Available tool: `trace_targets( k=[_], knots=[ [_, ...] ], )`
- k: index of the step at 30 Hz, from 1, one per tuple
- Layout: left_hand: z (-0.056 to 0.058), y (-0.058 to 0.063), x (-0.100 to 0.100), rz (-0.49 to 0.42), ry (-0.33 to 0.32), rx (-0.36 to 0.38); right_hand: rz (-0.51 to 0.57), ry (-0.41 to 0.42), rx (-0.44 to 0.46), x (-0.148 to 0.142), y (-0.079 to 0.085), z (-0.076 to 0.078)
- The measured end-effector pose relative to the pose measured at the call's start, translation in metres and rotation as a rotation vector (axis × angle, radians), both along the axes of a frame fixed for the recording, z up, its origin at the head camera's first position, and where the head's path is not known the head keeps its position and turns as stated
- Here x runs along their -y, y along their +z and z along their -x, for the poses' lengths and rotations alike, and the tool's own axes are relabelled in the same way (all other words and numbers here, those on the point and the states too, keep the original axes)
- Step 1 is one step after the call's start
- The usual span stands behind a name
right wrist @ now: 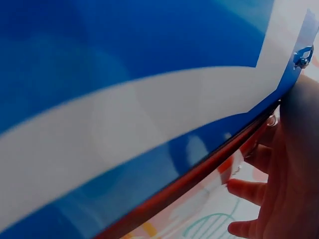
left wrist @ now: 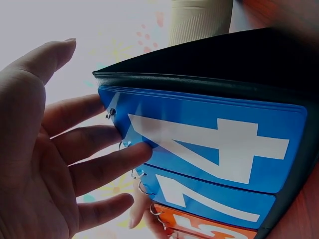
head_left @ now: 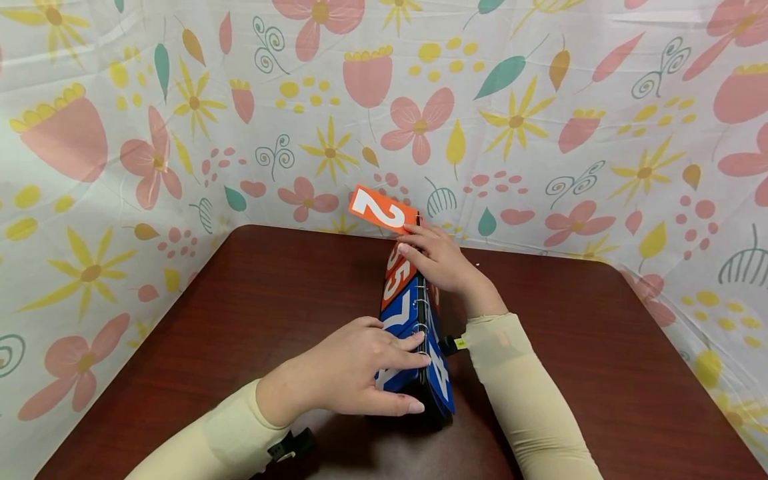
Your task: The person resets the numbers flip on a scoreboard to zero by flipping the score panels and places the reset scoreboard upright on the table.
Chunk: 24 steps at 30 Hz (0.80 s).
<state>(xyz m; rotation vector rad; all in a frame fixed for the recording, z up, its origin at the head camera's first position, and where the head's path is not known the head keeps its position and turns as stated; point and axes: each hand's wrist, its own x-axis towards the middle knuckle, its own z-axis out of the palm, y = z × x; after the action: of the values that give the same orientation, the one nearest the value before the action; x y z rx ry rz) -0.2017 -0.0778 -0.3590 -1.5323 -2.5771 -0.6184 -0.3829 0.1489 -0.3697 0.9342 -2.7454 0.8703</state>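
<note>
A tabletop flip scoreboard with a black tent-shaped stand points away from me, number cards ringed along its ridge. My left hand lies over the near end, its straight fingertips touching the ridge by the rings; the left wrist view shows them beside a blue card with a white 4. At the far end, an orange card with a white 2 stands raised off the ridge, tilted leftward. Fingertips of my right hand touch its lower edge, extended in the right wrist view, where the thumb is hidden.
Dark red-brown table lies under the scoreboard. A white cloth with flowers and leaves hangs behind the table and at both sides. Small black devices sit at the left wrist and the right wrist.
</note>
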Motion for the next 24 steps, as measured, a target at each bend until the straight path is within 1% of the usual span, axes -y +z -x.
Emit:
trace_targets(
  k=[4, 12, 16, 18, 20, 24],
  knots=[
    [0.0, 0.001, 0.0, 0.005, 0.005, -0.014, 0.071, 0.029, 0.01, 0.001, -0.001, 0.006],
    [-0.001, -0.002, 0.001, 0.0, -0.003, -0.012, 0.11, 0.007, 0.066, 0.001, -0.006, 0.009],
    [0.0, -0.003, 0.001, 0.004, -0.003, -0.009, 0.133, 0.02, 0.075, 0.001, -0.007, 0.009],
    [0.0, -0.003, 0.001, 0.011, -0.001, -0.005, 0.117, 0.029, 0.085, 0.001, -0.005, 0.008],
    [0.0, -0.003, 0.002, 0.015, 0.0, 0.001, 0.074, 0.031, 0.095, 0.001, -0.002, 0.007],
    [0.0, -0.001, 0.002, 0.014, 0.002, 0.003, -0.071, 0.023, 0.09, 0.004, 0.011, 0.008]
  ],
)
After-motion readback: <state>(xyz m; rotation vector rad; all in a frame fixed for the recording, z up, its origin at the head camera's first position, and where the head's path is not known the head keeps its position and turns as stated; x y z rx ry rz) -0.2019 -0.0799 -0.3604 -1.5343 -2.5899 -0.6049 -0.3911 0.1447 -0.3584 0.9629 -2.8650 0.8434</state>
